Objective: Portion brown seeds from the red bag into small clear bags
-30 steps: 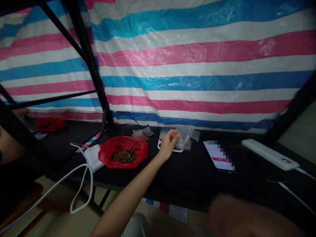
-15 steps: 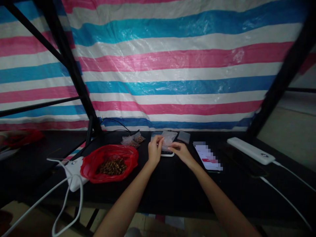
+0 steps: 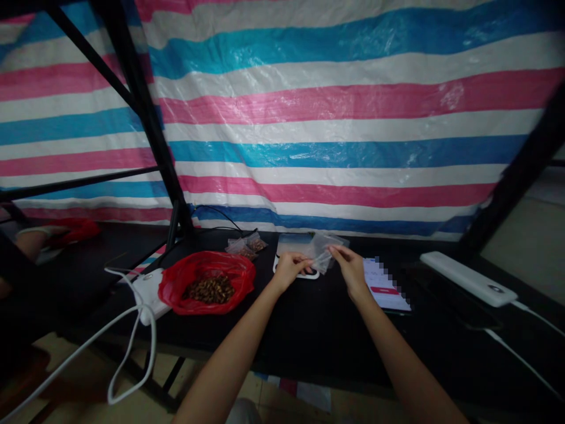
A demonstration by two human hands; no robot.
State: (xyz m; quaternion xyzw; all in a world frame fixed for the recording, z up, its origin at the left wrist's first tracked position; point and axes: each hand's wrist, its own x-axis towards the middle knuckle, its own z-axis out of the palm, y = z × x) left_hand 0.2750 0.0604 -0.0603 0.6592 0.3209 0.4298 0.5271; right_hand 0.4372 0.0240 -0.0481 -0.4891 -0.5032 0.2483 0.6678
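Between my two hands is a small clear plastic bag (image 3: 325, 254), raised over the right side of a small white-edged scale (image 3: 295, 240). My left hand (image 3: 291, 270) pinches the bag's left side, in front of the scale. My right hand (image 3: 350, 268) grips its upper right part with thumb and fingers. The bag looks empty. To the left, an open red plastic bag (image 3: 247, 272) holds a heap of small brown pieces (image 3: 210, 290). Several small clear filled bags (image 3: 245, 246) lie behind it.
A lit phone (image 3: 385, 285) lies right of my hands. Farther right are a white power bank (image 3: 468, 278) and a dark phone (image 3: 468, 315) with white cables. A white power strip (image 3: 150, 288) touches the red bag. Another person's arm (image 3: 32, 244) shows at far left.
My hands have turned the clear bag and brought it to the right; my right hand now grips it higher up. More of the scale shows. The whole view has shifted slightly.
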